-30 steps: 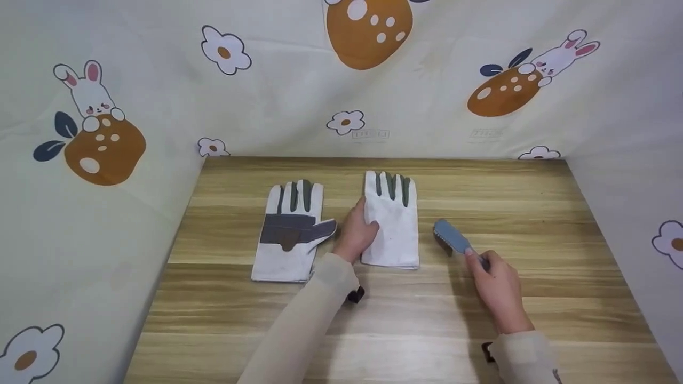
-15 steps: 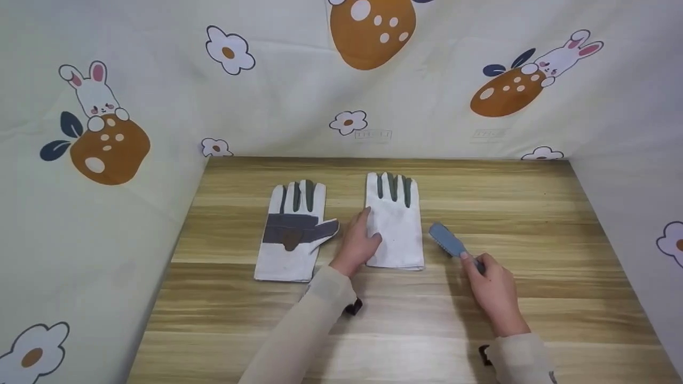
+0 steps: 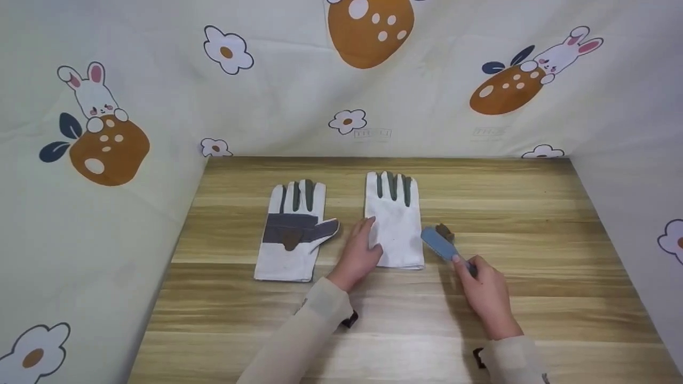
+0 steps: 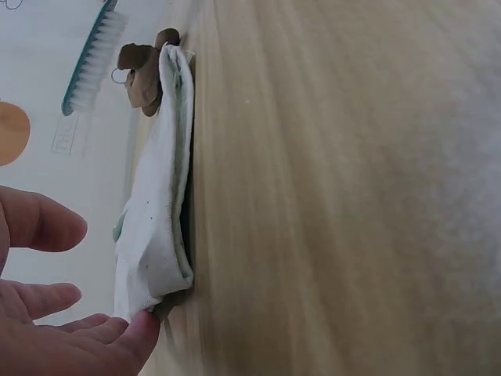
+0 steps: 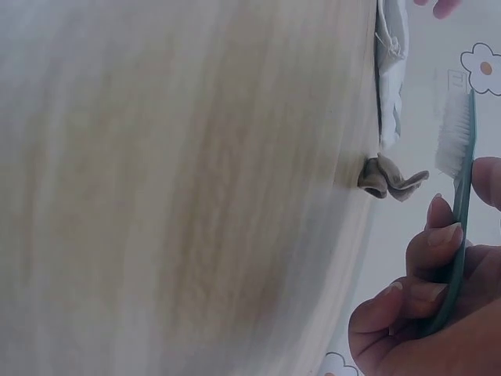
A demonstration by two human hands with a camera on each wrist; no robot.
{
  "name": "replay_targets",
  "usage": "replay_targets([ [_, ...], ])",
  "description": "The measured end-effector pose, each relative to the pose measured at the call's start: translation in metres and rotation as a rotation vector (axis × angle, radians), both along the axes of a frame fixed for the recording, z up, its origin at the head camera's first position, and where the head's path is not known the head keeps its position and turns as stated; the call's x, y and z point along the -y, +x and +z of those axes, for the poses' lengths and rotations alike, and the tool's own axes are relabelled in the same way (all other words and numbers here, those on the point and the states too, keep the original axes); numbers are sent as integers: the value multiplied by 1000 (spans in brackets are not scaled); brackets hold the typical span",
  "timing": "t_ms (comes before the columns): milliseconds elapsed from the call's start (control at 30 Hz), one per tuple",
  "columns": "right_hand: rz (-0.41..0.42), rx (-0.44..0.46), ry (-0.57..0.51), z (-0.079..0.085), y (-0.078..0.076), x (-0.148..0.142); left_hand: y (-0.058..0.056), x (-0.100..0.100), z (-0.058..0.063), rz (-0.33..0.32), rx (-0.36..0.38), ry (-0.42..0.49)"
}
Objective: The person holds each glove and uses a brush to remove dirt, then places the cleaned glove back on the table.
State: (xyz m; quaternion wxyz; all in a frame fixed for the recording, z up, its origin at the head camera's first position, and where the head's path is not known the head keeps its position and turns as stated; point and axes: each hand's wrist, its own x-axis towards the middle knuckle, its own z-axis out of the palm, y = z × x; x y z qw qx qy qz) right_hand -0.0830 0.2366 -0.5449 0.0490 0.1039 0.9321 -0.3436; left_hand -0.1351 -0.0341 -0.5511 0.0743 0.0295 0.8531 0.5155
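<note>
A white work glove (image 3: 397, 229) with green strips between its fingers lies back side up on the table. My left hand (image 3: 356, 256) touches its left edge, fingers fairly straight; in the left wrist view the fingertips meet the glove's edge. My right hand (image 3: 486, 290) grips the handle of a blue-green brush (image 3: 438, 244). Its white bristles (image 5: 454, 137) are raised above the table, near the glove's right edge. A crumpled brown piece (image 3: 445, 233) sits beside that edge, partly behind the brush in the head view; whether it joins the glove I cannot tell.
A second white glove (image 3: 288, 266), with grey bands and a brown patch, lies palm up to the left. The wooden table (image 3: 213, 330) meets a patterned cloth (image 3: 427, 106) at the back and on both sides.
My right hand has moved left with the brush, bringing its head closer to the glove and exposing the brown piece. My left hand has slid slightly nearer along the glove's edge.
</note>
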Motion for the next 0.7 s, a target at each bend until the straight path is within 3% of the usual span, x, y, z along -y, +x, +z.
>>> replay_targets([
  [433,18,-30,-6,-5,3,9,16,14,5,1,-73,-17],
  [700,13,-4,-32,-4,4,9,22,26,8,20,-37,16],
])
